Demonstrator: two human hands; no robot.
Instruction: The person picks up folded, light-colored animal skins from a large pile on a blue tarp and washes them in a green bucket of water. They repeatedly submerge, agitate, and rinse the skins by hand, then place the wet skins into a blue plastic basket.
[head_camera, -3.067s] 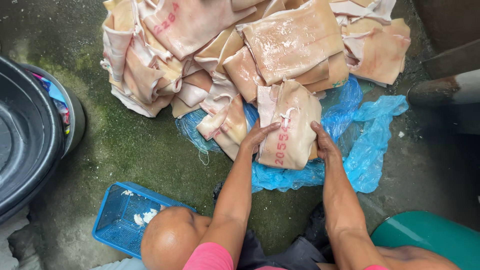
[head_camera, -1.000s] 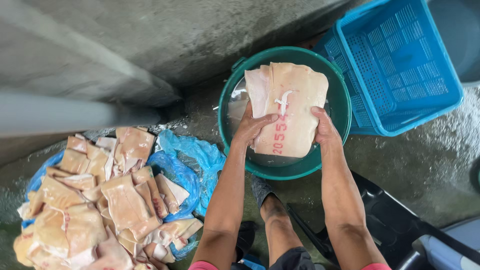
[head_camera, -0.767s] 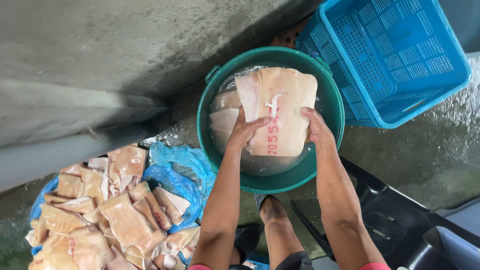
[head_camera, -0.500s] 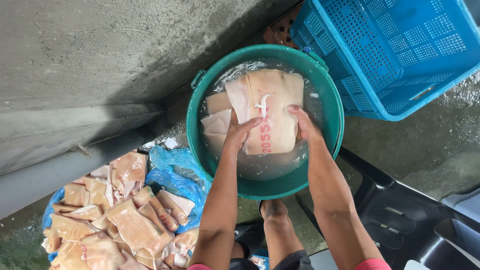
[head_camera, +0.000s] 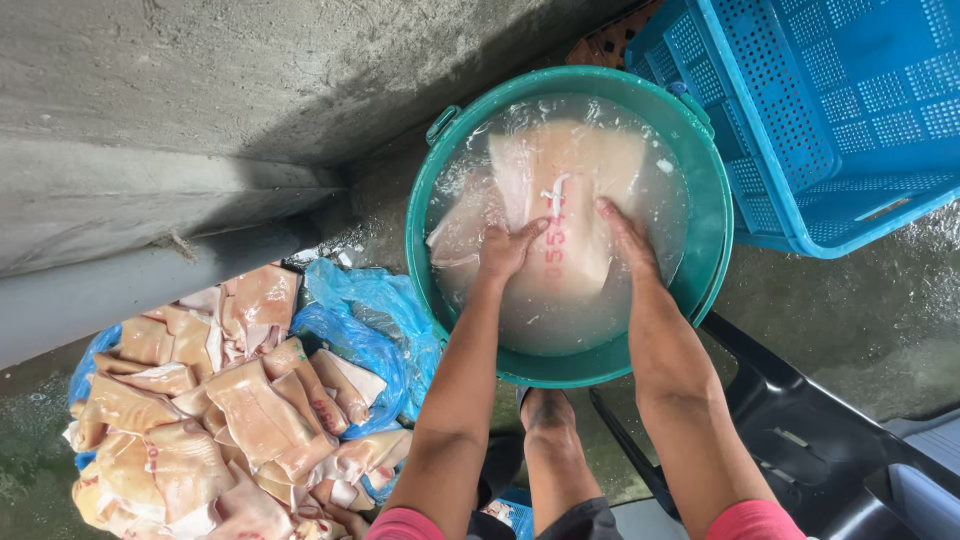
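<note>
Pressing a pale stamped slab of pork skin (head_camera: 560, 215) under cloudy water in the round green plastic tub (head_camera: 430, 290). My left hand (head_camera: 505, 250) curls on its near-left edge, gripping; my right hand (head_camera: 628, 238) lies flat and open on its right side. I'd keep both palms spread so the slab sinks evenly without slopping over the rim. Left of the tub, more skin pieces (head_camera: 200, 410) on blue plastic sheeting (head_camera: 365, 320). Beyond the tub to the right, a blue perforated plastic crate (head_camera: 830, 110).
</note>
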